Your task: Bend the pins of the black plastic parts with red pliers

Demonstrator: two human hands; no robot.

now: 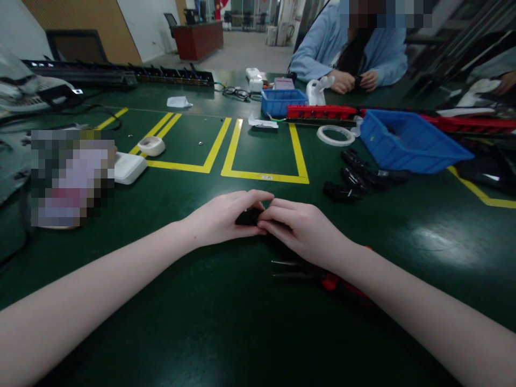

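A small black part (247,216) sits between my two hands above the green table (181,317). My left hand (229,216) curls around it from the left, thumb below and fingers above. From the right, my right hand (296,223) pinches at its right end, and the fingertips of both hands meet. Much of the part is hidden by the fingers. Under my right wrist lies a tool with red handles (329,281) and two thin metal tips pointing left. Several black parts (355,174) lie in a group beyond my right hand.
A blue bin (411,141) and a tape roll (335,135) are at the right, a smaller blue bin (282,102) farther back. White case (129,167) and another roll (151,145) are at the left. Across the table sits a person in a blue shirt (314,51).
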